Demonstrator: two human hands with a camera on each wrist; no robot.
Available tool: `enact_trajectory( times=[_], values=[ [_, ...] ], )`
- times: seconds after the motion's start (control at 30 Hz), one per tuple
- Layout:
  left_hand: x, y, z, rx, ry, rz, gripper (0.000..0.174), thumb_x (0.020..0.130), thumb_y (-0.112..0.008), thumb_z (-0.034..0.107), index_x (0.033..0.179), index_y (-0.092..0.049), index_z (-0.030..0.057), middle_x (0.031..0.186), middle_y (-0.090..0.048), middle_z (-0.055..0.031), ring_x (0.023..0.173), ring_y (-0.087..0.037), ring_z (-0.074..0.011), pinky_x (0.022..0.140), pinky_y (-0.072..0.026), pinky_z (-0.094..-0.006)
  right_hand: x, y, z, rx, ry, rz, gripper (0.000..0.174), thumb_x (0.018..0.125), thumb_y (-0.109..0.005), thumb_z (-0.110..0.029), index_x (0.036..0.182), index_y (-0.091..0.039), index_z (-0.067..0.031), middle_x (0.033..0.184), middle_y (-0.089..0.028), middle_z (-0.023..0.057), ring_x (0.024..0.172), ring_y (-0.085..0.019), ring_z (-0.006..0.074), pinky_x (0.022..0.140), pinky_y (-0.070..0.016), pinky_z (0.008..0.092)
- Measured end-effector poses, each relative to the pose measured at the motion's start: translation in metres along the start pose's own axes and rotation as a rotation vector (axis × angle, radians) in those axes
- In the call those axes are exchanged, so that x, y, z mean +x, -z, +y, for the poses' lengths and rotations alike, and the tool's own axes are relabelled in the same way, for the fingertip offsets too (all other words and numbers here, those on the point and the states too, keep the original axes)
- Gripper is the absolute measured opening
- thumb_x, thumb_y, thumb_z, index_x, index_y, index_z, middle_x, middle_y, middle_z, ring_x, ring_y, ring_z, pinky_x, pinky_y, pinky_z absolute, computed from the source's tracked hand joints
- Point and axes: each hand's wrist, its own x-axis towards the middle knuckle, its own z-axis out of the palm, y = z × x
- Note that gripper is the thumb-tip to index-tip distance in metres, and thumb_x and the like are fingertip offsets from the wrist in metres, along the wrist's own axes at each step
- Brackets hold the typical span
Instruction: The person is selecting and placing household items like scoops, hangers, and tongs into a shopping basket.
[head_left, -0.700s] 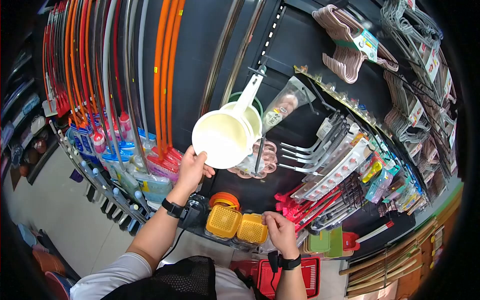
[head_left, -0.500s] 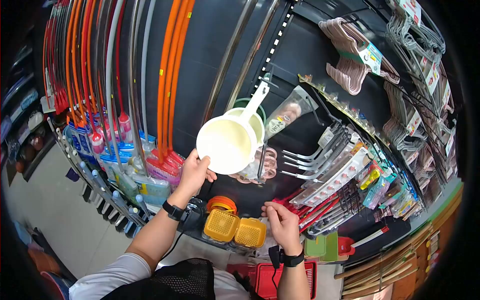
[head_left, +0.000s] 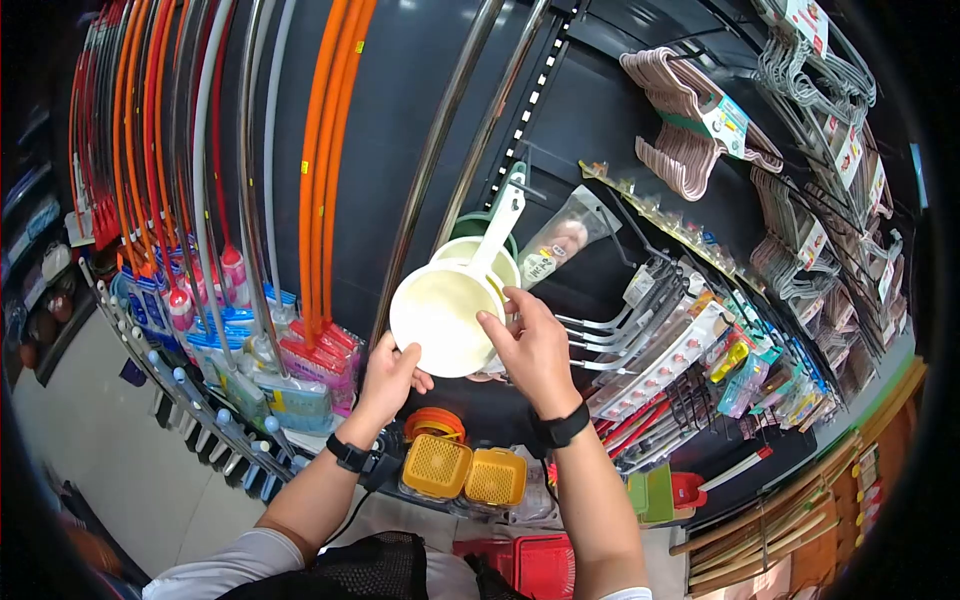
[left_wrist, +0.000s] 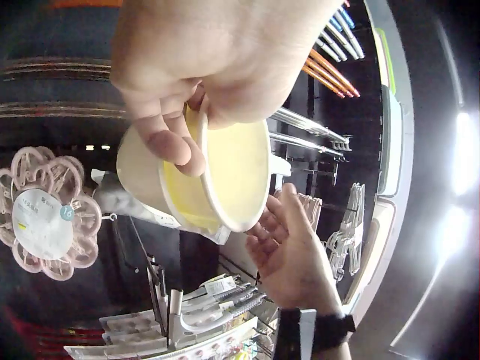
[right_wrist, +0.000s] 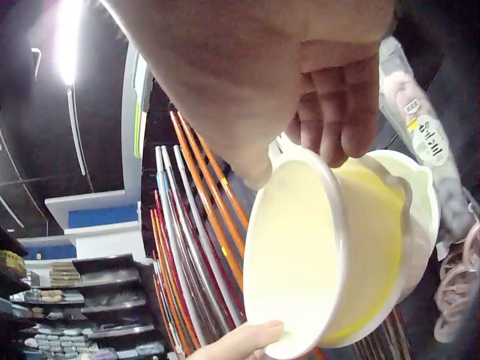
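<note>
A cream-coloured water ladle (head_left: 440, 325) hangs by its handle (head_left: 500, 225) in front of the dark display wall. Its bowl faces the head camera, with another pale ladle (right_wrist: 420, 202) close behind. My left hand (head_left: 388, 375) pinches the lower left rim, thumb inside the bowl and fingers behind it. At the right side of the rim is my right hand (head_left: 535, 350), thumb and fingers spread to either side of the edge. In the left wrist view, the right hand's fingertips (left_wrist: 262, 229) are right at the rim and its thumb stands apart from it.
Orange poles (head_left: 325, 170) and mops stand to the left. A bagged brush-like item (head_left: 565, 240) hangs just right of the ladles, above a rack of hooks (head_left: 620, 340). Pale hangers (head_left: 680, 120) hang at upper right. Yellow baskets (head_left: 437, 466) and a red basket (head_left: 540, 565) are below.
My right hand has risen from beside the yellow baskets to the ladle's right rim. The left hand keeps its pinch; the ladle's bowl sits a little lower in the head view.
</note>
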Motion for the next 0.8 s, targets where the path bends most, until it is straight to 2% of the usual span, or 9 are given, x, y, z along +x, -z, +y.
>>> enact_trajectory(
  times=[0.07,0.1,0.3,0.6,0.7,0.8],
  values=[
    [-0.002,0.001,-0.004,0.008,-0.005,0.001,0.023,0.103,-0.052,0.014,0.120,-0.048,-0.0024,0.091,-0.067,-0.0138,0.059,-0.066,-0.0156,0.049,-0.0517,-0.0241,0.010,-0.007,0.002,-0.180,0.022,-0.044,0.033,0.088,-0.074,-0.025,0.111,-0.069,-0.0034,0.091,-0.070,0.0136,0.079,-0.070,0.0297,0.073,-0.0550,0.0388],
    [-0.003,0.001,-0.003,-0.007,0.003,-0.004,0.024,0.103,-0.052,0.015,0.119,-0.048,-0.0024,0.090,-0.067,-0.0136,0.059,-0.066,-0.0154,0.050,-0.0517,-0.0242,0.011,-0.012,0.007,-0.188,0.075,-0.001,0.027,0.087,-0.072,-0.019,0.109,-0.068,-0.0040,0.089,-0.068,0.0137,0.079,-0.069,0.0323,0.072,-0.0545,0.0402],
    [-0.008,0.009,0.004,-0.020,0.037,-0.044,0.025,0.104,-0.053,0.018,0.119,-0.048,-0.0019,0.091,-0.067,-0.0137,0.061,-0.066,-0.0153,0.052,-0.0524,-0.0247,0.005,-0.024,0.011,-0.201,0.211,0.110,0.021,0.087,-0.069,-0.011,0.107,-0.068,-0.0045,0.090,-0.068,0.0143,0.078,-0.069,0.0335,0.071,-0.0544,0.0410],
    [-0.002,0.014,-0.006,-0.033,0.086,-0.096,0.030,0.104,-0.056,0.020,0.124,-0.049,-0.0008,0.092,-0.067,-0.0113,0.064,-0.066,-0.0135,0.055,-0.0528,-0.0242,0.002,-0.030,0.018,-0.191,0.179,0.091,0.018,0.089,-0.068,-0.010,0.105,-0.065,-0.0034,0.092,-0.066,0.0156,0.081,-0.068,0.0345,0.070,-0.0535,0.0424],
    [0.002,0.013,-0.006,-0.015,0.074,-0.070,0.032,0.103,-0.058,0.021,0.127,-0.048,0.0019,0.087,-0.067,-0.0100,0.064,-0.066,-0.0141,0.056,-0.0530,-0.0245,0.000,-0.029,0.014,-0.175,0.171,0.095,0.017,0.090,-0.068,-0.010,0.105,-0.064,-0.0035,0.093,-0.066,0.0156,0.081,-0.067,0.0344,0.070,-0.0529,0.0421],
    [-0.002,0.013,-0.004,-0.014,0.069,-0.068,0.029,0.104,-0.056,0.019,0.125,-0.050,-0.0001,0.092,-0.066,-0.0093,0.066,-0.065,-0.0120,0.056,-0.0521,-0.0233,-0.004,-0.025,0.004,-0.148,0.179,0.101,0.015,0.089,-0.068,-0.008,0.104,-0.065,-0.0035,0.091,-0.066,0.0150,0.080,-0.066,0.0336,0.070,-0.0521,0.0416]
  ],
)
